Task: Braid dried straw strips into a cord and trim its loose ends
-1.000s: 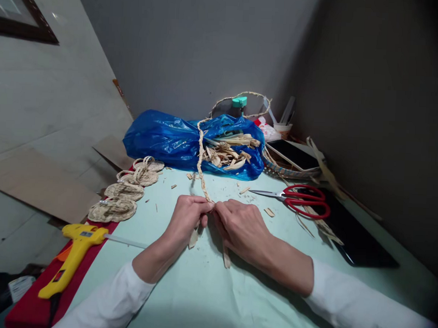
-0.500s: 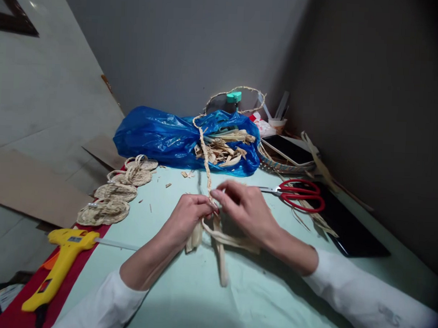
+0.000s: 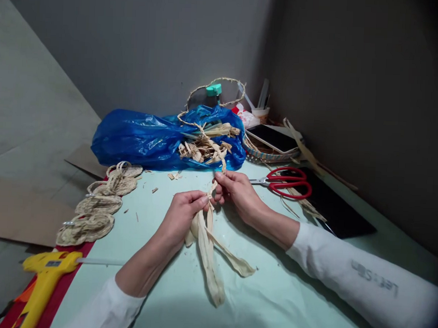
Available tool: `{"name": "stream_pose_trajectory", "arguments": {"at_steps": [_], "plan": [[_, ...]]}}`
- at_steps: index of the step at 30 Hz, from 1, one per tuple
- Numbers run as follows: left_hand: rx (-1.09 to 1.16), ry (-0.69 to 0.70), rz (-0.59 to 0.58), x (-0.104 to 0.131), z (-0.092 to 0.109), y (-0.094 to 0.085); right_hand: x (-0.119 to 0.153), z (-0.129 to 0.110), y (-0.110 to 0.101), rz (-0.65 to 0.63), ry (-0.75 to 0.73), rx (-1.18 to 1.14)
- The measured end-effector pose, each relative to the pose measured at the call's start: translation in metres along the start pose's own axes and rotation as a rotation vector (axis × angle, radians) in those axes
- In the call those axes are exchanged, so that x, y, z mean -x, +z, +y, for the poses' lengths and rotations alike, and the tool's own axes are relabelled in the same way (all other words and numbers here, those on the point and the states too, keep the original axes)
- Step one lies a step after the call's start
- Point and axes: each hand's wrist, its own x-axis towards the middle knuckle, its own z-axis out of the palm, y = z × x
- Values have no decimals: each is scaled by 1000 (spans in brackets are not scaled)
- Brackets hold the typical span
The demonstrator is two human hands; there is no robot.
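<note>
A long braid (image 3: 224, 165) of pale dried husk runs from my hands back over a blue plastic bag and loops up behind it. My left hand (image 3: 182, 213) pinches the braid's near end between thumb and fingers. Just beyond, my right hand (image 3: 239, 194) grips the same braid a little higher up. Loose husk strips (image 3: 208, 260) hang from below my left hand and spread over the pale green table cover (image 3: 264, 301). My fingers hide part of the braid between the hands.
The blue bag (image 3: 136, 138) holds husk scraps. Red-handled scissors (image 3: 289, 182) lie right, by a black tablet-like slab (image 3: 342, 210). A phone (image 3: 273, 137) rests on a basket (image 3: 259, 156). Coiled braided pieces (image 3: 89, 228) and a yellow glue gun (image 3: 49, 277) line the left edge.
My right hand has gone from hovering over the strips to gripping the braid beyond my left hand. The strips now hang forward more loosely. The whole view has shifted slightly.
</note>
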Motion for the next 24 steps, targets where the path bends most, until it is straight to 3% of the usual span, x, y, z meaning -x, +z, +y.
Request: {"name": "stream_pose_trajectory", "arguments": {"at_steps": [8,14,24], "plan": [[-6,55,53,8,3,-3,21,-11,6,-411,-12,292],[-70,195,33,16,2,-6,25,-4,12,-477,-5,223],[-329,323,42,28,15,-10,27,-10,7,-469,-126,394]]}}
